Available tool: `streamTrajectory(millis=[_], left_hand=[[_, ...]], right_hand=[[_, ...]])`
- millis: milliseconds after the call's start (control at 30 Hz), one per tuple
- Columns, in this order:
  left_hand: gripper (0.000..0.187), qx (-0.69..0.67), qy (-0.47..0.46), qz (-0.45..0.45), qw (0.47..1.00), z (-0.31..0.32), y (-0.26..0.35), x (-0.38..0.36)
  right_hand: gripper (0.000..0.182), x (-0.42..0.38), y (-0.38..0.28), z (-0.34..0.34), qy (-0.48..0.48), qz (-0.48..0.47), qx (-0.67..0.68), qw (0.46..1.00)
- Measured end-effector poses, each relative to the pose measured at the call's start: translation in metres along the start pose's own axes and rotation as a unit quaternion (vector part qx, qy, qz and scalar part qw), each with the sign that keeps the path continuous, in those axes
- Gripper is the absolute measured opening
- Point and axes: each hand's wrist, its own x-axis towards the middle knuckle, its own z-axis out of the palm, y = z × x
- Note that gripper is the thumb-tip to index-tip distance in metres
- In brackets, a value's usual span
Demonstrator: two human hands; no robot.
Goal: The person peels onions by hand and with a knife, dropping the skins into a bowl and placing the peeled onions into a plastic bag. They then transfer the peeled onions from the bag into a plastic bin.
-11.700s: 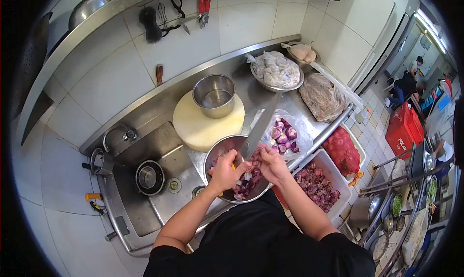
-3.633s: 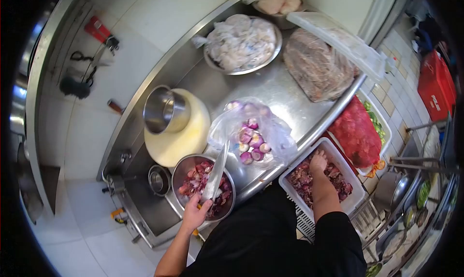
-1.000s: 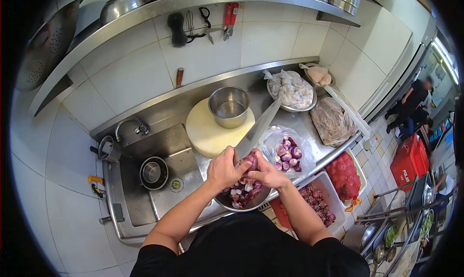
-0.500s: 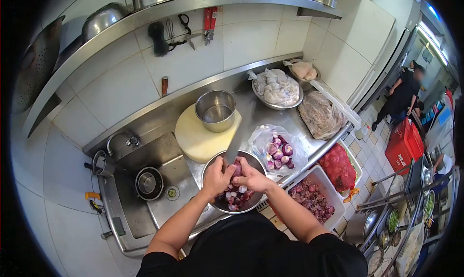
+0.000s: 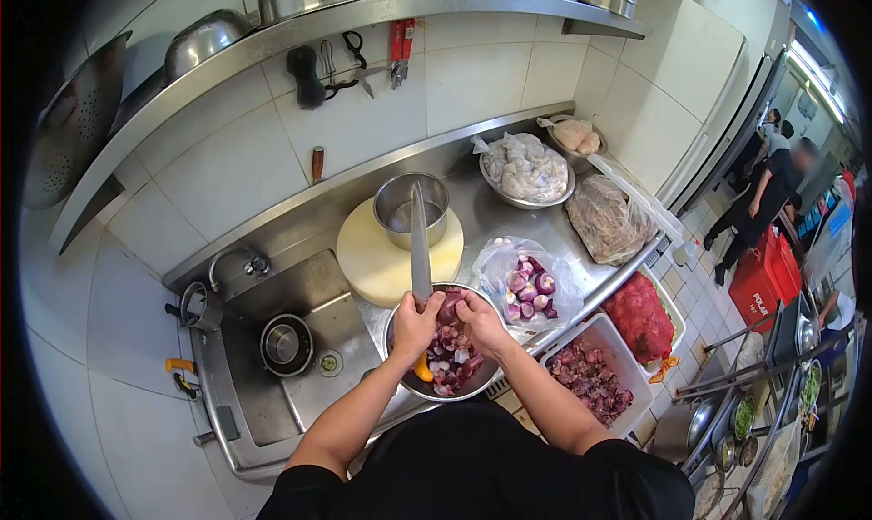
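My left hand (image 5: 414,331) is closed around a knife (image 5: 420,247), its long blade pointing up and away from me and its yellow handle (image 5: 422,368) showing below the fist. My right hand (image 5: 481,326) grips a red onion (image 5: 449,307), and my left thumb is close against it. Both hands are over a metal bowl (image 5: 490,379) of red onions and loose skins (image 5: 447,364). Right of the bowl, peeled red onions (image 5: 530,288) lie in an open clear plastic bag (image 5: 490,264).
Beyond the bowl, a steel pot (image 5: 434,234) stands on a round cutting board (image 5: 359,257). A sink (image 5: 336,325) is at left. A white bin (image 5: 643,388) of onion skins and a red mesh sack (image 5: 643,316) sit at right. Bagged food (image 5: 527,170) lines the back; people (image 5: 772,184) stand far right.
The knife blade has swung leftward and more upright, and its yellow handle has come into sight. My hands stay around the onion. The person at far right has shifted.
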Motion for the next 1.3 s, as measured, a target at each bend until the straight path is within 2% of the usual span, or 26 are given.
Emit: streamTrajectory(millis=[100, 167, 200, 267, 333, 400, 467, 500, 533, 600, 633, 767, 833, 867, 900, 933, 1000, 1067, 1167, 1300], left_hand=[[0.050, 0.009, 0.016, 0.026, 0.999, -0.003, -0.001, -0.004], [0.051, 0.018, 0.020, 0.040, 0.999, -0.007, 0.002, -0.012], [0.052, 0.020, -0.008, 0.057, 0.998, -0.009, 0.006, -0.018], [0.056, 0.044, -0.067, 0.097, 0.992, -0.010, 0.004, -0.030], [0.058, 0.075, -0.080, 0.167, 0.980, -0.005, 0.004, -0.041], [0.059, 0.072, -0.081, 0.166, 0.980, -0.003, -0.003, -0.040], [0.058, 0.078, -0.077, 0.111, 0.988, -0.004, -0.014, -0.030], [0.057, 0.018, -0.069, 0.074, 0.995, -0.007, -0.013, -0.022], [0.056, 0.005, -0.080, 0.095, 0.992, -0.012, -0.013, -0.014], [0.064, 0.151, -0.045, 0.114, 0.981, -0.017, -0.003, -0.011], [0.064, 0.152, -0.045, 0.113, 0.981, -0.022, 0.004, -0.009], [0.079, 0.207, -0.123, 0.134, 0.961, -0.028, 0.021, 0.003], [0.085, 0.220, -0.152, 0.166, 0.949, -0.027, 0.032, 0.008], [0.085, 0.221, -0.150, 0.164, 0.950, -0.026, 0.038, 0.010], [0.086, 0.227, -0.171, 0.180, 0.942, -0.026, 0.046, 0.013], [0.087, 0.232, -0.192, 0.196, 0.933, -0.026, 0.053, 0.015], [0.089, 0.240, -0.200, 0.198, 0.929, -0.023, 0.062, 0.019], [0.091, 0.271, -0.195, 0.248, 0.910, -0.021, 0.064, 0.024], [0.093, 0.278, -0.144, 0.302, 0.900, -0.018, 0.061, 0.024], [0.092, 0.292, -0.136, 0.288, 0.902, -0.018, 0.064, 0.021]], right_hand=[[0.026, 0.001, 0.009, 0.000, 0.011, -0.016, 0.029, 0.999], [0.026, 0.006, 0.015, -0.004, 0.024, -0.047, -0.039, 0.998], [0.026, 0.009, 0.014, -0.007, 0.024, -0.048, -0.038, 0.998], [0.025, 0.016, 0.012, -0.015, 0.137, -0.060, -0.088, 0.985], [0.025, 0.016, -0.003, -0.018, 0.134, -0.017, 0.029, 0.990], [0.024, 0.015, -0.011, -0.031, 0.061, 0.021, 0.123, 0.990], [0.025, 0.012, -0.014, -0.040, 0.046, 0.021, 0.123, 0.991], [0.027, 0.010, -0.016, -0.042, 0.030, 0.021, 0.122, 0.992], [0.027, 0.009, -0.016, -0.045, 0.032, 0.020, 0.122, 0.992], [0.031, 0.007, -0.012, -0.048, 0.074, 0.031, 0.200, 0.977], [0.035, 0.003, -0.014, -0.046, 0.013, 0.013, 0.168, 0.986], [0.040, -0.004, -0.013, -0.036, 0.000, -0.002, 0.177, 0.984], [0.045, -0.004, -0.012, -0.032, -0.096, -0.005, 0.197, 0.976], [0.045, -0.001, -0.010, -0.027, -0.098, -0.002, 0.197, 0.976], [0.044, -0.003, -0.021, 0.004, 0.047, 0.023, 0.221, 0.974], [0.043, -0.004, -0.027, 0.023, 0.192, 0.047, 0.238, 0.951], [0.044, -0.007, -0.021, 0.021, 0.187, 0.042, 0.205, 0.960], [0.043, -0.012, -0.012, 0.005, 0.015, 0.037, 0.133, 0.990], [0.042, -0.012, -0.013, 0.007, 0.023, 0.011, 0.105, 0.994], [0.043, -0.011, -0.019, 0.010, 0.068, -0.011, 0.060, 0.996]])
